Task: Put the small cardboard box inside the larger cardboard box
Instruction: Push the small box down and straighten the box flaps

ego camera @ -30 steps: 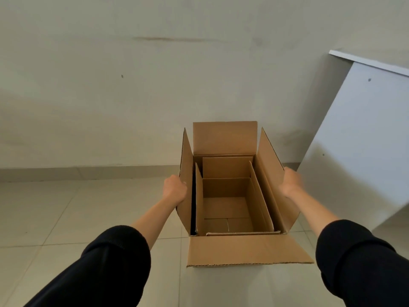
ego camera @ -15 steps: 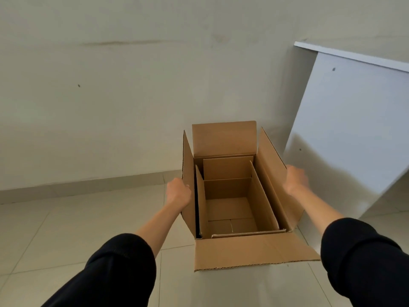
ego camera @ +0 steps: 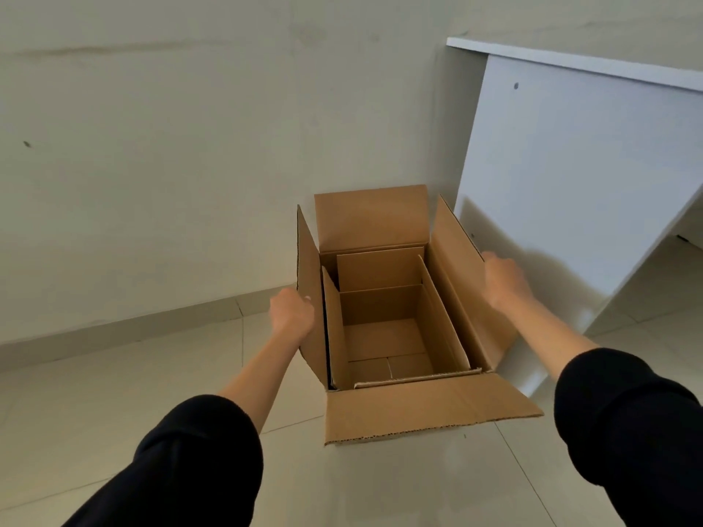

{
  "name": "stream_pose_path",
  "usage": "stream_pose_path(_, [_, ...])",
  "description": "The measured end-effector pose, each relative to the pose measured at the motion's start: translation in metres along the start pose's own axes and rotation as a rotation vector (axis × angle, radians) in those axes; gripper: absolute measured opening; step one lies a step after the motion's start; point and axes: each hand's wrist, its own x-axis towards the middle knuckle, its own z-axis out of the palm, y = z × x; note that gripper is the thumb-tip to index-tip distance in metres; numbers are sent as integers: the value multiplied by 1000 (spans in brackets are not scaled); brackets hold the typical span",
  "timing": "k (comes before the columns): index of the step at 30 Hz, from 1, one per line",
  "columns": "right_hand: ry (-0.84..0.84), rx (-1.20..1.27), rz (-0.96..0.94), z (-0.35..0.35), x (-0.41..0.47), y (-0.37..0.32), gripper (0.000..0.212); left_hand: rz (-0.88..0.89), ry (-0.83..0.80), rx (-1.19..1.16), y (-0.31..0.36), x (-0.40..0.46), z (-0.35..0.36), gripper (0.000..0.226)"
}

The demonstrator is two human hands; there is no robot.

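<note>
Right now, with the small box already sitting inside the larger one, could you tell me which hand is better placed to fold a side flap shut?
Probably the left hand: it rests against the larger box's upright left flap. The right hand hovers, blurred, beside the right flap.

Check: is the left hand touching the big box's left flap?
Touching. The head view shows the left hand closed on the outer edge of the big box's left flap, a fingertip lying on the flap's surface.
</note>
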Motion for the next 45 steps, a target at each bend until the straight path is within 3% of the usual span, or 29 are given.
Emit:
stream_pose_path(7, [82,-129,-201,0,-32,-15,59,2,-31,1,6,0,-2,30])
stream_pose_path(9, [-64,2,-312,8,-60,-24,70,-8,-69,-35,3,-1,-7,32])
stream_pose_path(11, [-362,192,-396,15,-97,-35,81,-35,-127,-104,-1,-4,-13,36])
stream_pose_path(13, [-600,192,-477,25,-132,-40,93,-97,-230,-177,-3,-14,-18,36])
stream_pose_path(14, [-644,107,-528,32,-145,-39,98,-124,-294,-178,-4,-19,-20,33])
stream_pose_path(16, [-607,-90,-599,43,-162,-34,94,-149,-374,-137,-7,-28,-21,24])
stream_pose_path(19, [-482,-170,-563,49,-164,-27,55,-134,-360,-137,-8,-33,-19,8])
stream_pose_path(23, [-527,-177,-503,40,-141,-19,24,-119,-371,-224,-5,-35,-11,23])
stream_pose_path(28, [-631,-265,-370,24,-111,-10,24,-101,-390,-291,6,-36,6,34])
stream_pose_path(32, [-630,-286,-317,22,-96,4,25,-107,-379,-318,23,-30,20,20])
stream_pose_path(34, [-601,-275,-315,20,-88,8,24,-108,-346,-311,33,-27,26,11])
stream_pose_path(37, [-557,-263,-317,23,-76,12,22,-122,-314,-274,39,-26,34,23])
stream_pose_path(41, [-499,-233,-253,32,-61,26,22,-184,-310,-397,35,-18,44,5])
stream_pose_path(45, [-459,-278,-294,29,-35,26,24,-163,-286,-407,47,-1,46,3])
